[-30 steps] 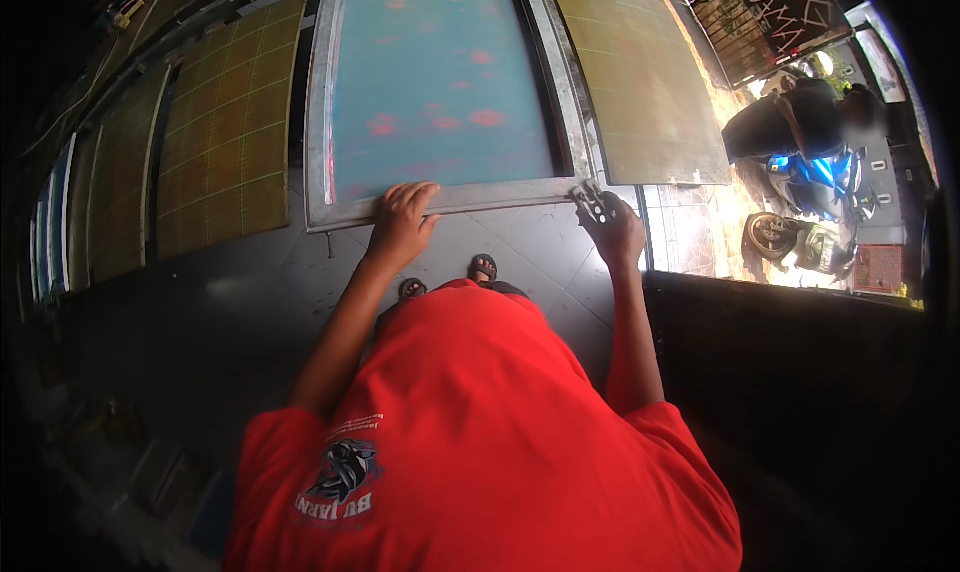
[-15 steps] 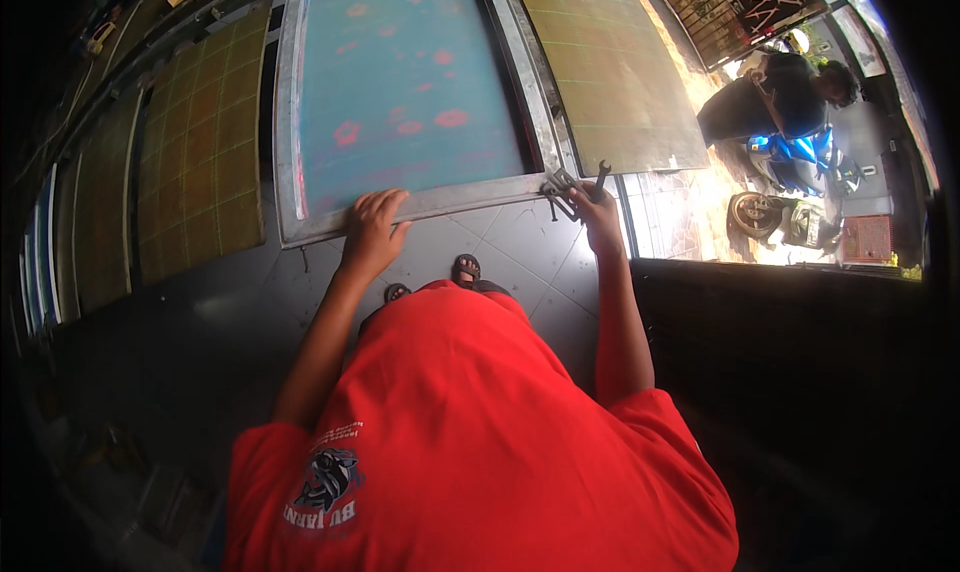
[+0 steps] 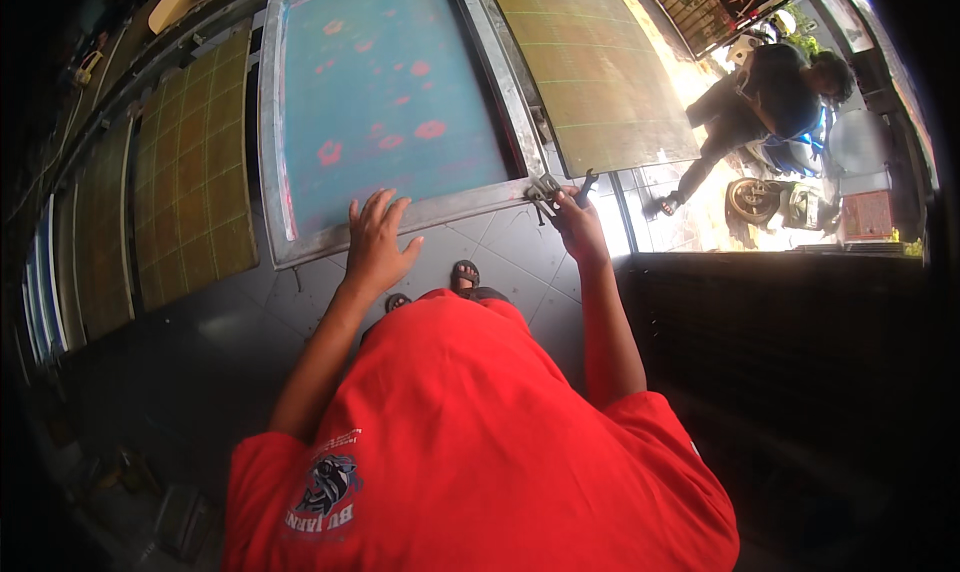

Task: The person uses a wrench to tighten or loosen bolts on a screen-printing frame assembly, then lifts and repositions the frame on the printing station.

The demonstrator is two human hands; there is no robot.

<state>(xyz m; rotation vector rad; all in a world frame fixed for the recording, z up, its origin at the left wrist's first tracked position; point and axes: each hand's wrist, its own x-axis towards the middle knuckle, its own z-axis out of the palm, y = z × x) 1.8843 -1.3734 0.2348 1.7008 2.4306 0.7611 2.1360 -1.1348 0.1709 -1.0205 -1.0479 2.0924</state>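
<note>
Silkscreen frame (image 3: 450, 208) was right in front of the wearer, grey bars w/ teal mesh (image 3: 390, 102) that had pinkish-red flower-ish blotches on it. It sat a bit tilted in view, near edge facing the wearer. Metal clamp (image 3: 541, 189) was at its near R corner, w/ a bolt-like bit hanging down.

R hand (image 3: 580, 227) was right at that corner: grip closed around a dark open-end wrench (image 3: 588, 181), jaw end poking up past the fingers. Fingertips were up against the clamp too, but cdn't tell if they were pinching it. L hand (image 3: 380, 244) was at the near bar, grip spread wide, thumb out to the R, nothing in it. Cdn't tell if the fingertips actually touched the bar.

Either side of the frame were olive-brown boards w/ green grid lines, one on the R (image 3: 590, 72), one on the L (image 3: 195, 162), plus more panels further L. Below: grey tiled floor (image 3: 510, 247), the wearer's sandalled feet (image 3: 465, 274) and red T-shirt (image 3: 480, 422). Upper R, out in bright light, another person (image 3: 785, 92) in dark clothes was near a blue motorbike (image 3: 815, 142), approx side-on in view.
</note>
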